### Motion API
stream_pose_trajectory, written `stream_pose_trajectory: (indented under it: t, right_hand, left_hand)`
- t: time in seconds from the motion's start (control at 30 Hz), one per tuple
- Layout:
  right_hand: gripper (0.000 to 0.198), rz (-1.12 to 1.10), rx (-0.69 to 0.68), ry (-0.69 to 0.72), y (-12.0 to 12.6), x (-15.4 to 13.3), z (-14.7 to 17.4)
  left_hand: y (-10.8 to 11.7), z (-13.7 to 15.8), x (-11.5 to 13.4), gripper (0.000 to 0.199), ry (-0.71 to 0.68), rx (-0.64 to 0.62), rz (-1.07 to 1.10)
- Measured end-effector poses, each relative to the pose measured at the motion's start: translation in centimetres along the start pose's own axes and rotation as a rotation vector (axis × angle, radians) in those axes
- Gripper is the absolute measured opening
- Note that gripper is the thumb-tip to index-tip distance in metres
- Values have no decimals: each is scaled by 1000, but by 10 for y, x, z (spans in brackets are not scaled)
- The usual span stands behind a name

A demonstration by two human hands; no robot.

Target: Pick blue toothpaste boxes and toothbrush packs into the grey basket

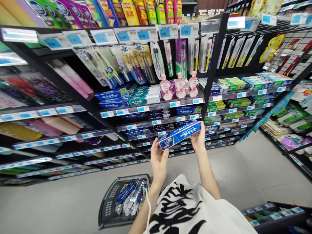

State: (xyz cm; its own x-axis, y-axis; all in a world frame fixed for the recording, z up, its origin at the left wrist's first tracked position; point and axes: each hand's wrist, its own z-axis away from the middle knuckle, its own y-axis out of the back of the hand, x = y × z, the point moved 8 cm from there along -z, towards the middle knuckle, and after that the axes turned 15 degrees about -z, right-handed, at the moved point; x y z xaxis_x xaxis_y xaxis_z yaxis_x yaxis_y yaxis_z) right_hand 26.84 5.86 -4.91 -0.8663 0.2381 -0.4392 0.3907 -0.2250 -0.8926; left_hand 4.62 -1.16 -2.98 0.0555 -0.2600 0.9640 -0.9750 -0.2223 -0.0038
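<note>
A blue toothpaste box (180, 135) is held up in front of the shelves, tilted so that its right end is higher. My left hand (158, 159) grips its lower left end between thumb and fingers. At the upper right end, my right hand (199, 136) is closed round the box. Behind it, more blue toothpaste boxes (113, 94) lie stacked on the shelf, beside teal and white boxes (144, 95). Pink bottles (180, 87) stand to the right of those.
On the floor at lower left stands a dark grey shopping basket (107, 198) holding several blue and white packages. Packaged toothbrushes (136, 63) hang above the shelf. Green toothpaste boxes (232, 84) fill the shelves to the right. A white cable (148, 204) runs along my left forearm.
</note>
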Motion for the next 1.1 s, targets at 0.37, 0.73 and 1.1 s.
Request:
stream_pose_trajectory:
  t: [0.37, 0.73, 1.1]
  right_hand:
    - [50, 17, -25, -12, -1, 1, 0]
    - [51, 17, -17, -11, 0, -1, -1]
    - [52, -7, 26, -43, 18, 3, -15]
  left_hand:
    - [2, 0, -2, 65, -6, -7, -29]
    - [1, 0, -2, 64, 9, -26, -25]
    - [-8, 3, -3, 58, 29, -122, -19]
